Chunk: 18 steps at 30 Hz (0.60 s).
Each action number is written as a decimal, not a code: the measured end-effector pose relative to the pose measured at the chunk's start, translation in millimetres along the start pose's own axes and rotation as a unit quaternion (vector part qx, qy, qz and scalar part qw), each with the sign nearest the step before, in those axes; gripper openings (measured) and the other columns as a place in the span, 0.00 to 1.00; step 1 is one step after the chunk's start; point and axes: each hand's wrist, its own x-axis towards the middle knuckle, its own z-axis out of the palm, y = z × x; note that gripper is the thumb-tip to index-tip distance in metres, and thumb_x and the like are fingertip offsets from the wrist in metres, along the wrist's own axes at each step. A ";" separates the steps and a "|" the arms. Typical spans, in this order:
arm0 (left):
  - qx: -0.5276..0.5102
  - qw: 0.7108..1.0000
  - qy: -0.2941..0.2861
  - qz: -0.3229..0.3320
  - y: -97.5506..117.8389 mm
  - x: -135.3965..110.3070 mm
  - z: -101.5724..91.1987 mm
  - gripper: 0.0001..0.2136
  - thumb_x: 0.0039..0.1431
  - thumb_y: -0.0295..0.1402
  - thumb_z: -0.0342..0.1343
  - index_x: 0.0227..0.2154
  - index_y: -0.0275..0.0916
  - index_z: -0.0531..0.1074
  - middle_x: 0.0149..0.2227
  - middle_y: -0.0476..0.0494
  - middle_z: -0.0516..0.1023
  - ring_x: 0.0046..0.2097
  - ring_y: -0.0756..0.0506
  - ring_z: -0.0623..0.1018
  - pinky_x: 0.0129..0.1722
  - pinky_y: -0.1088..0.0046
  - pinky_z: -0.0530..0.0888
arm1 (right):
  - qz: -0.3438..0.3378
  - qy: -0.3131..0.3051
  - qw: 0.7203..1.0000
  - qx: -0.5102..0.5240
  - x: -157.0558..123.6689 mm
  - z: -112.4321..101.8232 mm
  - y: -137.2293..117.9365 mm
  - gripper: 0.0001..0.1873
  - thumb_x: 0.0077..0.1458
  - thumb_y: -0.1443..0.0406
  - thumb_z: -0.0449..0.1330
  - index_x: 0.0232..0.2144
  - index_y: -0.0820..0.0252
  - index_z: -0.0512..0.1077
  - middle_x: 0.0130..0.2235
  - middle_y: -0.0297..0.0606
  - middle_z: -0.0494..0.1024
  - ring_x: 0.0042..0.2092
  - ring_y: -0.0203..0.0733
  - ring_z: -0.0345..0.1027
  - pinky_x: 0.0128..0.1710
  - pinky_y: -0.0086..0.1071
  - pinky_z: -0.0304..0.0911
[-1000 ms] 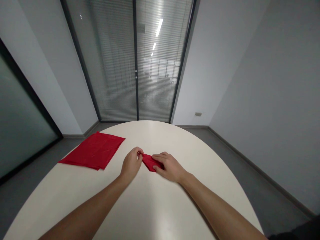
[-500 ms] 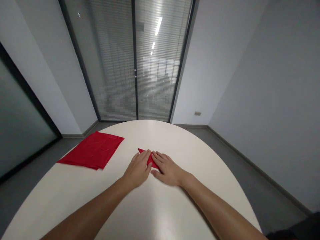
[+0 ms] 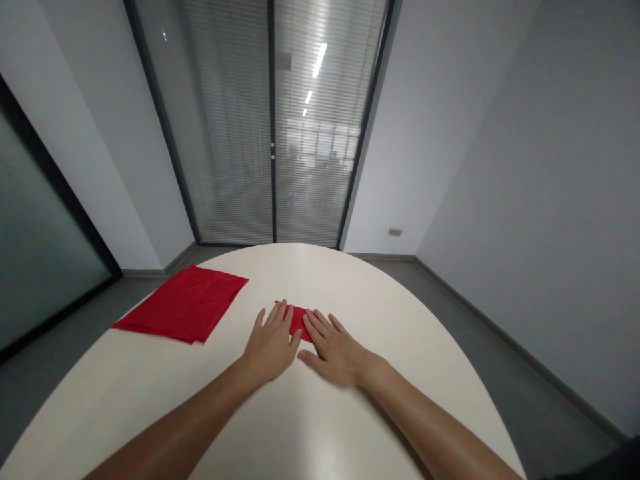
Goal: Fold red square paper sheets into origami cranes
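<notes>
Small red sheet [image 3: 300,325] lay flat on the round white table [image 3: 300,420], near its middle, partly covered by both hands. The left hand [image 3: 271,343] was open, palm down, its fingers spread over the sheet's left part. The right hand [image 3: 337,350], also open and palm down, had its fingertips on the right part, gripping nothing. Larger red sheets [image 3: 185,303] lay stacked unevenly to the left, well apart from the left hand.
</notes>
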 end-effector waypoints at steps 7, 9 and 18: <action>0.001 0.998 0.034 -0.057 -10.9 5.4 -3.4 0.25 0.65 0.35 0.46 0.62 0.28 0.64 0.66 0.25 0.61 0.69 0.30 0.58 0.66 0.43 0.55 | -0.011 0.024 1.000 -0.015 1.3 4.2 6.8 0.39 0.68 0.47 0.42 0.71 0.62 0.44 0.72 0.46 0.43 0.73 0.54 0.31 0.71 0.54 0.30; -0.017 0.999 0.049 -0.008 -12.0 5.8 -5.4 0.26 0.64 0.31 0.47 0.64 0.30 0.62 0.69 0.29 0.57 0.70 0.33 0.56 0.67 0.47 0.56 | -0.016 0.021 1.000 -0.018 1.6 2.8 8.8 0.36 0.69 0.49 0.43 0.71 0.60 0.44 0.72 0.44 0.43 0.73 0.53 0.31 0.71 0.54 0.29; -0.065 0.994 -0.010 0.084 -11.9 3.7 -4.3 0.22 0.67 0.37 0.47 0.62 0.37 0.66 0.66 0.33 0.64 0.67 0.36 0.64 0.65 0.50 0.60 | -0.024 0.042 0.999 -0.018 0.4 -7.0 31.0 0.31 0.69 0.55 0.45 0.71 0.54 0.47 0.71 0.39 0.50 0.73 0.54 0.32 0.70 0.57 0.33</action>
